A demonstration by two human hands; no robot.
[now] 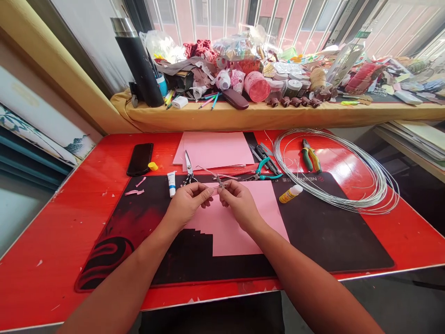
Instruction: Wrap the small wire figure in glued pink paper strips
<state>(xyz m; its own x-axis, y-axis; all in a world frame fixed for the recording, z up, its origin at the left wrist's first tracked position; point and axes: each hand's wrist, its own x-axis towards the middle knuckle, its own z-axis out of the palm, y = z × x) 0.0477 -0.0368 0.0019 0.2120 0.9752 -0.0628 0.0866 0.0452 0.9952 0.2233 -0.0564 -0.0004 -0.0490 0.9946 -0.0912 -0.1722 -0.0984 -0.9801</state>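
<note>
My left hand [190,203] and my right hand [239,202] meet over the middle of the mat, thumbs and forefingers pinched together. Between their fingertips is a small twisted wire piece [220,183], with thin strands sticking out toward the upper left. Its finer details are too small to make out, and the fingers cover part of it. Below the hands lies a pink paper sheet [250,236] with a stepped cut at its left edge. Just beyond the left hand are scissors [188,164] and a small white-and-blue tube [171,184].
Teal-handled pliers [260,170], a black utility knife [267,158] and stacked pink paper [215,148] lie behind. At right are a wire coil [378,185], green-yellow pliers [310,155] and a glue bottle [290,194]. A phone [140,159] lies left; a cluttered sill [222,113] borders the back.
</note>
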